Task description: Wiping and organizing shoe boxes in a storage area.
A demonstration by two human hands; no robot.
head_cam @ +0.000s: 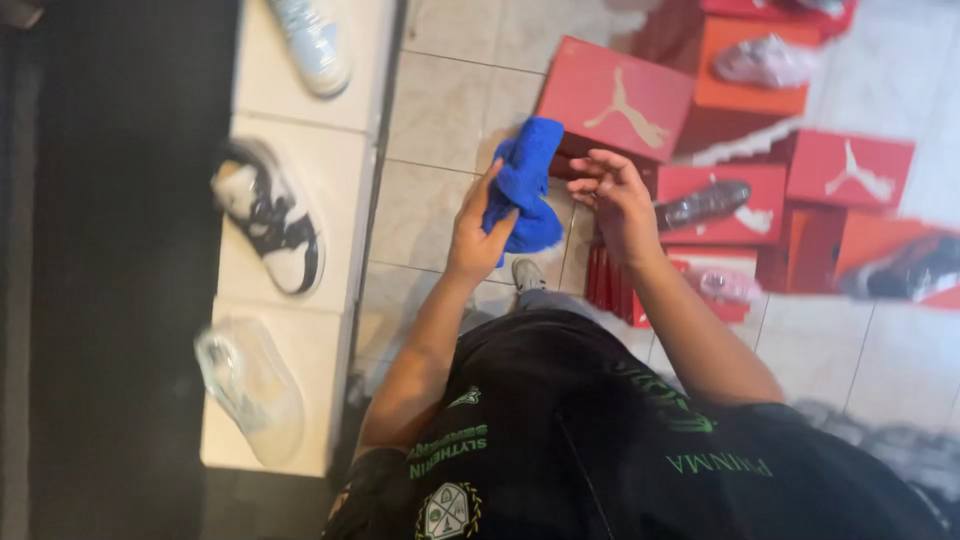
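My left hand (478, 232) grips a crumpled blue cloth (524, 178), held up in front of me over the tiled floor. Just to the right of the cloth is my right hand (617, 195), fingers spread and curled, close to the cloth but holding nothing. Behind the hands lies a red shoebox (614, 97) on the floor. My black shirt with green print fills the bottom of the view.
White shelf blocks (300, 330) on the left carry a black-and-white sneaker (268, 214), a pale blue sneaker (312, 42) and a wrapped sneaker (248, 385). Several red shoeboxes (848, 170) with shoes on them crowd the right. My shoe (527, 274) shows on the beige tiles.
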